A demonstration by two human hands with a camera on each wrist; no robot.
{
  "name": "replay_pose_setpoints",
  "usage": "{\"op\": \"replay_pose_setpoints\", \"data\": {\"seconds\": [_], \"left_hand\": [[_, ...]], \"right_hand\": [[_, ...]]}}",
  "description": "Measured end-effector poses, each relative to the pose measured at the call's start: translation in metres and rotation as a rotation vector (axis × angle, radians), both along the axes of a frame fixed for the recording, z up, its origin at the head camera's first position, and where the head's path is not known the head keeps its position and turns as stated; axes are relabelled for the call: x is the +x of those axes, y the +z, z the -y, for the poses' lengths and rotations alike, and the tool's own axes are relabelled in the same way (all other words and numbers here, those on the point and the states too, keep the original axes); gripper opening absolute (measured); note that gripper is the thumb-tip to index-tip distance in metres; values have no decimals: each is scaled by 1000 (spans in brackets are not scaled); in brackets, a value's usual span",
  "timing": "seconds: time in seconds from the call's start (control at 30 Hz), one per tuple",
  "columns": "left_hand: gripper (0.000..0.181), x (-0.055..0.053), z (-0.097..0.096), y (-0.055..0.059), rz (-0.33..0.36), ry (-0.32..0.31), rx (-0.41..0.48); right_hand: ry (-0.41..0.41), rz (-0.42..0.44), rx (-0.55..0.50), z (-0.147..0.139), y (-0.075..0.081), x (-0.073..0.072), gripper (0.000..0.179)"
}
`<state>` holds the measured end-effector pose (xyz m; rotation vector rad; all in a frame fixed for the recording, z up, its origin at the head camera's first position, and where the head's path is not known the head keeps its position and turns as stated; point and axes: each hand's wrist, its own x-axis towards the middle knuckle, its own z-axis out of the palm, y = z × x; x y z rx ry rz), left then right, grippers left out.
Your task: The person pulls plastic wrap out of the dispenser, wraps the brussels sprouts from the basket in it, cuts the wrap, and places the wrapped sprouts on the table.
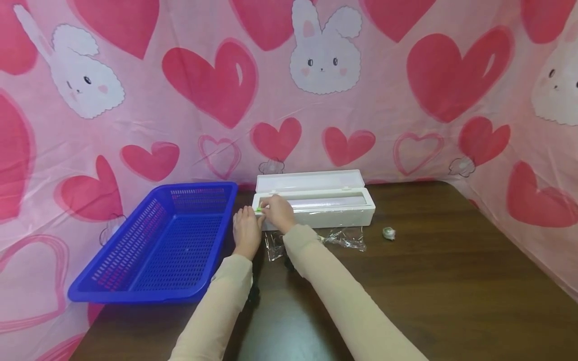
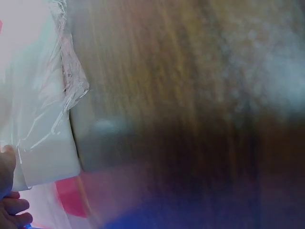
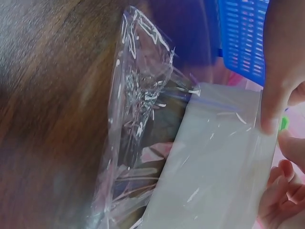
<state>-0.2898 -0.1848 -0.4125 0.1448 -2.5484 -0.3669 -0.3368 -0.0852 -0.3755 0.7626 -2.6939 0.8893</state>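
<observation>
A long white cling film dispenser box [image 1: 336, 218] stands on the table with its lid [image 1: 311, 180] raised at the back. Inside, a pale roll [image 1: 327, 202] shows. At the box's left end my left hand [image 1: 247, 231] grips the corner, thumb on the front face. My right hand [image 1: 279, 213] reaches over to the same end and pinches a small green slide cutter [image 3: 284, 123], partly hidden by the fingers. Crumpled clear film [image 3: 138, 95] hangs over the front of the box and spreads onto the table.
A blue plastic basket [image 1: 212, 281] stands close on the left, by my left hand. To the right of the box lies a small round whitish-green item [image 1: 389, 233], too small to identify. A pink heart-patterned cloth [image 1: 384, 100] hangs behind the brown table [image 1: 433, 291].
</observation>
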Motion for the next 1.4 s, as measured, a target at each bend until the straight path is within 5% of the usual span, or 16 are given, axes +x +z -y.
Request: {"op": "replay_pose_setpoints", "data": {"seconds": [0.43,0.9,1.4], "left_hand": [[50,0,-2,3,24,31,-33],[48,1,0,3,2,30,-65],[43,2,-1,2,-40,23,-56]], "right_hand": [[50,88,-5,-18,4,-10,8],[85,32,82,-47,5,-16,8],[48,56,77,-122,5,-21,10]]}}
